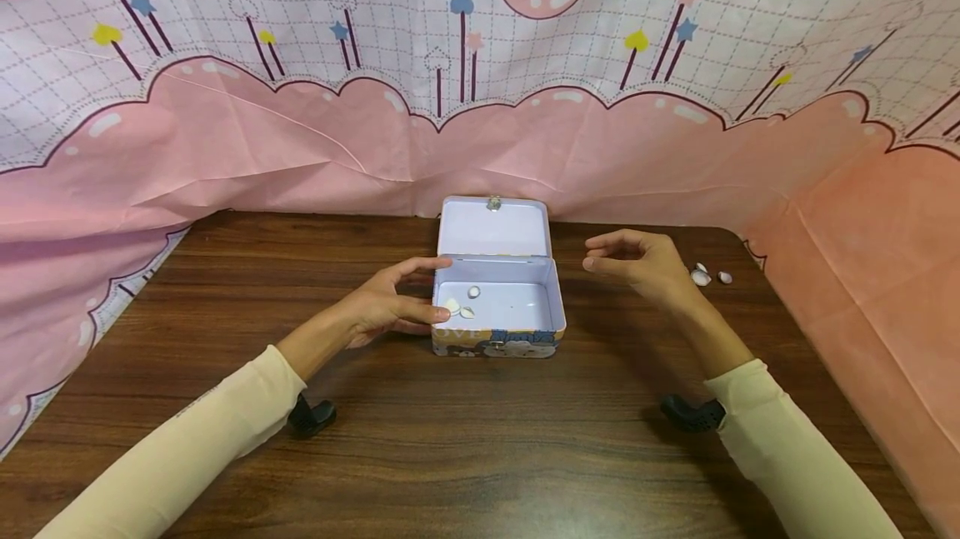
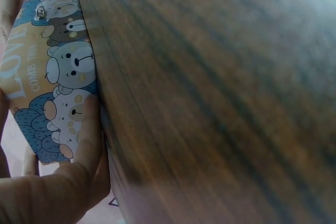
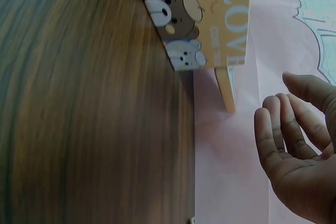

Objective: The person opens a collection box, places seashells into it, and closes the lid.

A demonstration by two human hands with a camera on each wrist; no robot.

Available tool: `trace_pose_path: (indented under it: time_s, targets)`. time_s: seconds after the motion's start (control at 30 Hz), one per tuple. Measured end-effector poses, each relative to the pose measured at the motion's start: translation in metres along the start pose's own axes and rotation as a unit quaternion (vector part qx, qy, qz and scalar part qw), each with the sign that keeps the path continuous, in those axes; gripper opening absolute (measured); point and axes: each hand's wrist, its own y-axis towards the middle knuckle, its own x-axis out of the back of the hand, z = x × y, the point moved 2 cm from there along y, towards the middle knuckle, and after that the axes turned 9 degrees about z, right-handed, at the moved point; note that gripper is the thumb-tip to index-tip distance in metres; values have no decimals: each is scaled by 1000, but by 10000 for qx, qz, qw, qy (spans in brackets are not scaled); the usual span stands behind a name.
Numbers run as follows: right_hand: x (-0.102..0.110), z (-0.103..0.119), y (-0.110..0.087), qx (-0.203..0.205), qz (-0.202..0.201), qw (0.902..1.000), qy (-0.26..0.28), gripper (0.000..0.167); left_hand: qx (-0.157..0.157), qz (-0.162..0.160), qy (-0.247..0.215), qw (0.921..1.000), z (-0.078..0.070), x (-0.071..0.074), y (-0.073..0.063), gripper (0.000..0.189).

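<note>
An open tin box (image 1: 498, 343) stands on the table, its lid (image 1: 493, 227) tipped back and bears printed on its outside. Inside lie a few small white shells (image 1: 474, 292), near the left end. My left hand (image 1: 386, 306) grips that left end, with thumb and forefinger reaching over the rim; in the left wrist view, fingers lie against the printed side (image 2: 73, 66). To the right of the box my right hand (image 1: 633, 260) hovers, fingers loosely bent and thumb apart from them. Nothing shows between them in the right wrist view.
More shells (image 1: 701, 276) lie on the dark wooden table (image 1: 480, 439) toward its right edge, beyond the right hand. A pink and white printed cloth (image 1: 300, 139) hangs behind the table and along its right side. Black wrist mounts (image 1: 311, 416) sit under both forearms.
</note>
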Motion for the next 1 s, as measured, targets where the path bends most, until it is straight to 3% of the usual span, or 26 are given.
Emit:
trace_pose_path:
  time_s: [0.2, 0.43, 0.63, 1.0]
  targets:
    - [14, -12, -4, -106, -122, 9997, -206, 42, 7, 0, 0, 10000, -1, 0, -1, 91]
    - [32, -28, -8, -346, -101, 9993, 121, 45, 41, 0, 12, 10000, -1, 0, -1, 90]
    - [50, -42, -9, -652, -212, 9976, -81, 53, 34, -22, 39, 10000, -1, 1, -1, 89]
    - [74, -71, -7, -918, -303, 9952, 162, 54, 16, 5, 60, 10000, 0, 0, -1, 89]
